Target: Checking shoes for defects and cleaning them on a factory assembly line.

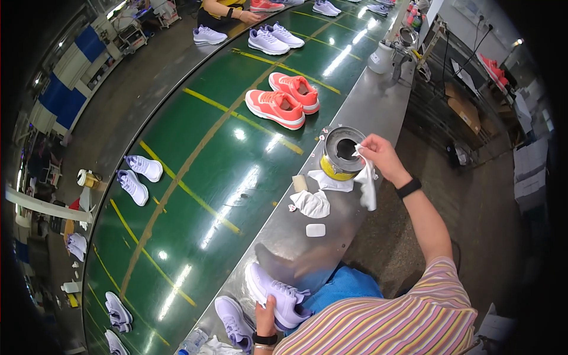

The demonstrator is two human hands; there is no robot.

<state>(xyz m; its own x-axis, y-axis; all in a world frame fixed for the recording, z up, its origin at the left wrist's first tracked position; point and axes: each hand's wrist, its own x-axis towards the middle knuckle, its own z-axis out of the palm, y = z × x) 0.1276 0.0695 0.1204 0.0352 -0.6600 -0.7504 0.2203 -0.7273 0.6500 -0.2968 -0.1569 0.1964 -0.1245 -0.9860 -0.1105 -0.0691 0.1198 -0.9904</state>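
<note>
My left hand [265,318] grips a pale lavender sneaker [273,294] near its heel, close to my body at the metal ledge. A second lavender sneaker [232,319] rests just left of it. Farther off, my right hand [381,155] pinches a white cloth [368,188], which hangs down beside a round metal can [336,171] with a yellow side and an open, dark middle. White cloth [331,182] lies under the can. Nearer to me are a beige block [299,183], a crumpled white cloth [312,205] and a small white rounded pad [316,230].
A green conveyor belt [201,154] carries coral sneakers [277,109] and several pale sneakers [269,40]. Across it, another person's hand [249,17] reaches near the shoes. A white pot [381,59] stands on the ledge's far part. A clear bottle [194,340] is at lower left.
</note>
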